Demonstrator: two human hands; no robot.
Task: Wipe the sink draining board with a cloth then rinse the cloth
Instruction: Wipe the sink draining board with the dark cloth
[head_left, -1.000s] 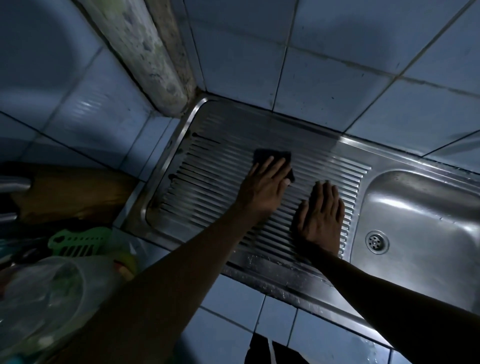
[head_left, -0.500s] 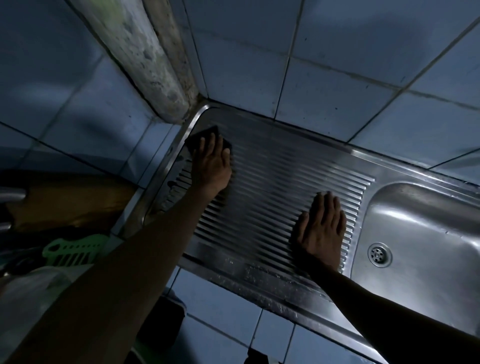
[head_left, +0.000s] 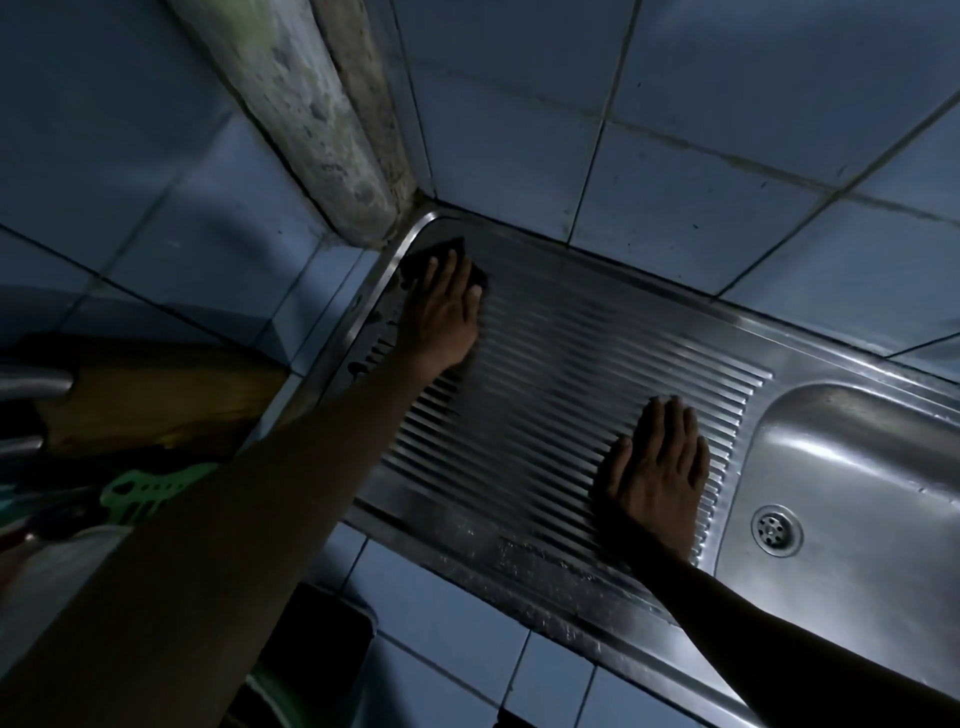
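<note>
Two hands on draining board (head_left: 571, 374) | left hand (head_left: 441, 312) flat, pressing cloth (head_left: 415, 260) at board's far-left corner | right hand (head_left: 657, 467) spread, bracing near sink basin (head_left: 857, 467) | advice: stroke along ribs, even pressure

Two bare forearms in view, no sleeves reaching as far as the frame shows. Left hand (head_left: 441, 312): no ring, no watch or band visible at the wrist; short nails, pale at the tips. Right hand (head_left: 657, 467): likewise no jewellery or strap seen; knuckle lines and tendons faintly marked on the back, nails short. No gloves on either. Light is dim, so fine marks on the arms cannot be made out. The rest of the person lies outside the frame.
</note>
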